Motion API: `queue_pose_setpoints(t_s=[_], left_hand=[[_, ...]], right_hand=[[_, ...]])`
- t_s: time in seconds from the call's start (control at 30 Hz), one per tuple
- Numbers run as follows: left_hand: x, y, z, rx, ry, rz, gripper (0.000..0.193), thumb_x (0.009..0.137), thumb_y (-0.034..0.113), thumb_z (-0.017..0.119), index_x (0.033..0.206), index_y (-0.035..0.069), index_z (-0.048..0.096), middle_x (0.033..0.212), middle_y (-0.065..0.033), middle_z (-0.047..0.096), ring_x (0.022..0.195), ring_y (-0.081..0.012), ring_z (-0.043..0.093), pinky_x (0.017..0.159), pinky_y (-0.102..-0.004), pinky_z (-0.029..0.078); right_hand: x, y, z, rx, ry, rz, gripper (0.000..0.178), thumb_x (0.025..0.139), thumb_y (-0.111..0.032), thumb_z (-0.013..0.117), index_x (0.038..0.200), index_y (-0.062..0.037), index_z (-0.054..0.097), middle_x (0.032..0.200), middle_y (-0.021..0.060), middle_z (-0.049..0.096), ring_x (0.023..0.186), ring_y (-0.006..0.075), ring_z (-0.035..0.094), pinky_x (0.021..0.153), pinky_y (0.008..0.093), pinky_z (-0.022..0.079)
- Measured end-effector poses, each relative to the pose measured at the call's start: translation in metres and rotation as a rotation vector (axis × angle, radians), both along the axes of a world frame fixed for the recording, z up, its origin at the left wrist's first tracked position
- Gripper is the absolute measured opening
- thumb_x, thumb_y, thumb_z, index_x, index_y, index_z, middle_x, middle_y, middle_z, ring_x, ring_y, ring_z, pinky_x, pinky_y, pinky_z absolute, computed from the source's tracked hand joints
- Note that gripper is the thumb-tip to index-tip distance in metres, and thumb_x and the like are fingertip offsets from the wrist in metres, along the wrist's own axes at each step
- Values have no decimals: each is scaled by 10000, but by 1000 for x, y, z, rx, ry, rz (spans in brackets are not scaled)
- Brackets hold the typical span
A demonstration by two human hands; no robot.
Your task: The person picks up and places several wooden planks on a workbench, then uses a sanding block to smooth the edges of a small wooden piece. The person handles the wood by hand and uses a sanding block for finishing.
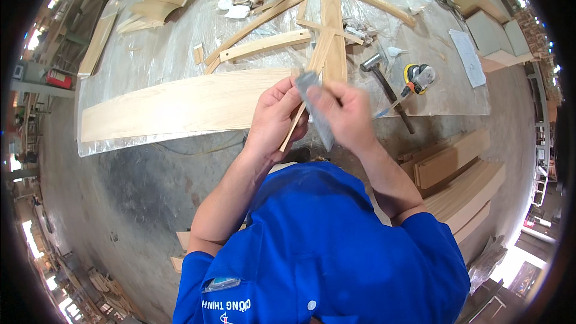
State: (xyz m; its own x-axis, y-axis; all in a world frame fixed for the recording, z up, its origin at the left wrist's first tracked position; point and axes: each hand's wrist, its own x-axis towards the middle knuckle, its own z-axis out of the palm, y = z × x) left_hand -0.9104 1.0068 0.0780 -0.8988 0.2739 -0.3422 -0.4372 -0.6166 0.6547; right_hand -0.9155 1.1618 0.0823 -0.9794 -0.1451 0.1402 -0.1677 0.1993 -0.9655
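Observation:
Near the front edge of the table, my left hand (269,121) is closed around a thin wooden strip (291,129), whose lower end sticks out below the fingers. My right hand (349,113), slightly blurred by motion, grips a grey sheet that looks like folded sandpaper (308,83). The sheet lies across the strip between the two hands, and its pointed lower part hangs down beside it. The sheet hides the strip's upper part. Just left of my left hand is a wide, pale wooden board (174,103) along the table edge.
Beyond my hands, plastic film covers the table (150,42), which carries crossed wooden strips (332,30) and a drilled slat (264,45). To the right lie a hammer (387,87), a round power sander (418,78) and a paper sheet (467,57). Stacked boards (459,174) stand low at right.

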Motion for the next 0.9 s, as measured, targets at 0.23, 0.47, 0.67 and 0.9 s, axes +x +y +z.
queue_pose_setpoints(t_s=[0.23,0.47,0.67,0.9], left_hand=[[3,-13,3,25,-6,-119,207,1075,258,556,990,73,596,552,24,447,374,-59,309,368,-238,240],[8,-17,-8,95,-36,-181,216,1073,271,566,997,73,610,555,37,448,402,-61,367,389,-229,293],[16,-15,-16,76,-53,-179,224,1079,294,552,1007,85,581,552,56,406,395,-51,339,388,-229,291],[19,-20,-17,116,-48,-230,236,1085,311,539,1003,93,569,565,58,402,397,-47,333,387,-225,315]], right_hand=[[-52,13,10,-171,-203,-53,472,1000,-336,707,657,-42,572,614,-82,474,613,11,394,505,257,310],[-33,17,3,-260,-270,30,323,1001,-314,706,876,-18,739,772,-56,635,678,22,510,590,225,415],[-12,17,-15,-262,-300,9,344,992,-333,715,831,-29,711,718,-72,594,657,17,456,571,233,367],[-39,23,-12,-403,-268,-86,353,1011,-309,690,768,-54,668,692,-94,530,658,16,425,565,239,347]])
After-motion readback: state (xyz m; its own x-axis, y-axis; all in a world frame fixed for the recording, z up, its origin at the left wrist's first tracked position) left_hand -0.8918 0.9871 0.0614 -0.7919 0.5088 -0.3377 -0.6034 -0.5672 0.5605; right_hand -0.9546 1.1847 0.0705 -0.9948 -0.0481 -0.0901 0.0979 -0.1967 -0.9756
